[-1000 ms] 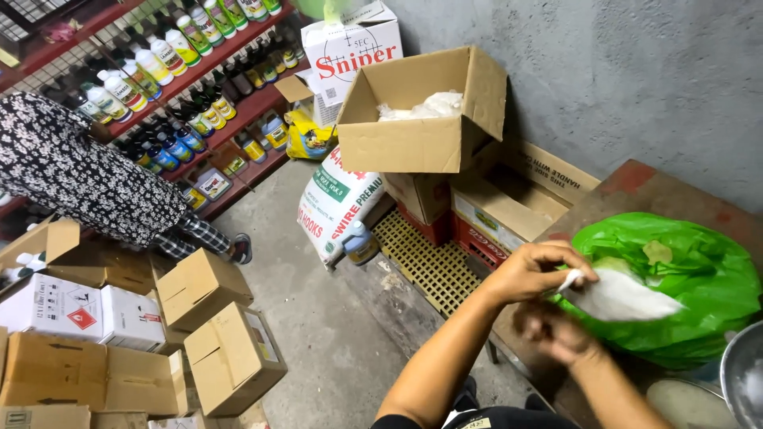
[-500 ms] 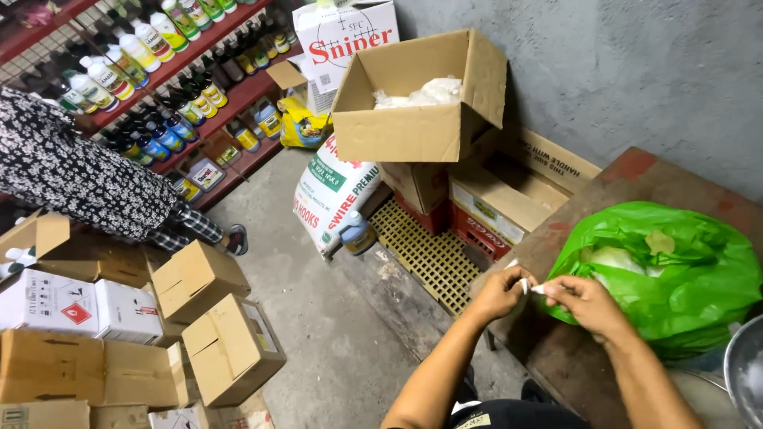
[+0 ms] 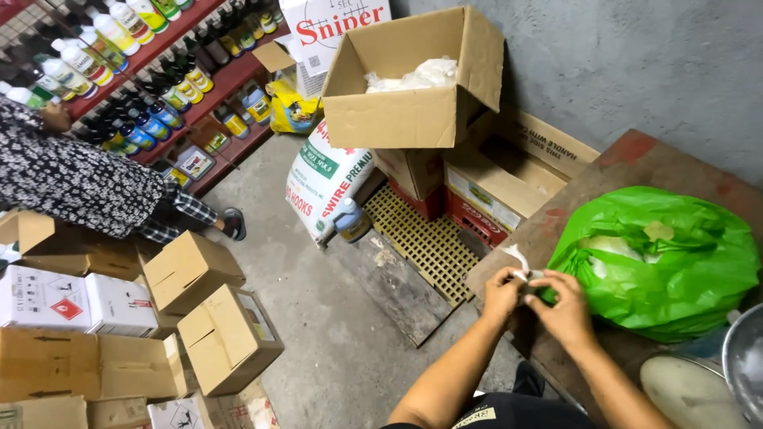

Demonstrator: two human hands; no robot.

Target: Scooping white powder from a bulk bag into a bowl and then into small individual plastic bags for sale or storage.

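Plastic twist [image 3: 518,260], thin and white, sits pinched between left hand [image 3: 503,291] and right hand [image 3: 566,309] at the tabletop [image 3: 636,159] edge, just beside a green bag [image 3: 675,262]. Both grips are closed on it. Soft, light and likely slippery, it looks best held near its neck.

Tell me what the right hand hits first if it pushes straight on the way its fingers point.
The right hand points toward the left hand, so it would likely meet the small white bag pinched between them, then that hand; depth is unclear.
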